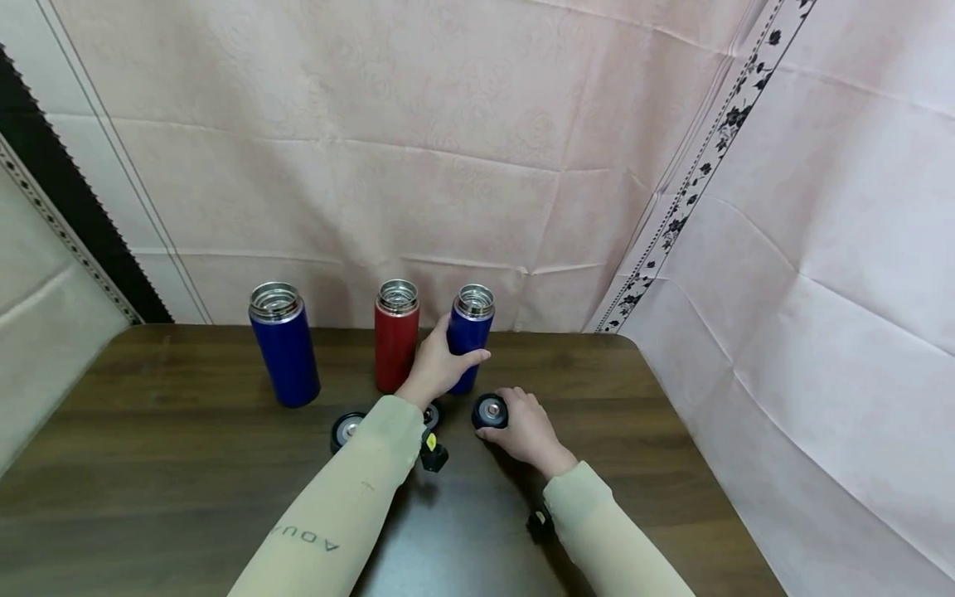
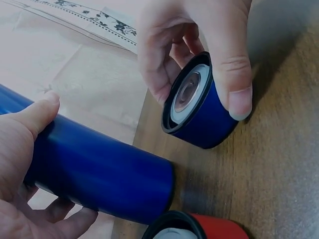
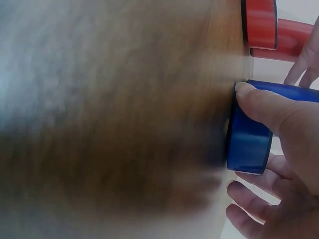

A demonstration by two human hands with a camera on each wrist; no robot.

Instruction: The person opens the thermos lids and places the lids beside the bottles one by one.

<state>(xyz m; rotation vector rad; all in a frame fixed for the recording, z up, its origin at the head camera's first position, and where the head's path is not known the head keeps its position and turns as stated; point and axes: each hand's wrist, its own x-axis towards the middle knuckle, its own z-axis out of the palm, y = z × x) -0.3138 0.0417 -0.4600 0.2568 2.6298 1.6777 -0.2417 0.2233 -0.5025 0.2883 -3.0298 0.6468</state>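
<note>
On the right of the row, an uncapped blue bottle (image 1: 467, 336) stands upright, its metal mouth bare. My left hand (image 1: 440, 362) grips it from the left, thumb across the near side; the left wrist view shows fingers behind the blue body (image 2: 114, 167). Close by on the right, my right hand (image 1: 525, 429) holds a blue lid (image 1: 490, 410) with its inner side up, thumb and fingers on either side. The right wrist view shows the thumb on the lid's blue side (image 3: 249, 142). The lid sits at or just above the table; I cannot tell which.
An uncapped red bottle (image 1: 396, 348) and another uncapped blue bottle (image 1: 287, 356) stand to the left. A second lid (image 1: 346, 429) and a red lid (image 2: 219, 226) lie on the wooden table (image 1: 172, 464), partly hidden by my left arm. A pale cloth (image 1: 448, 166) hangs behind.
</note>
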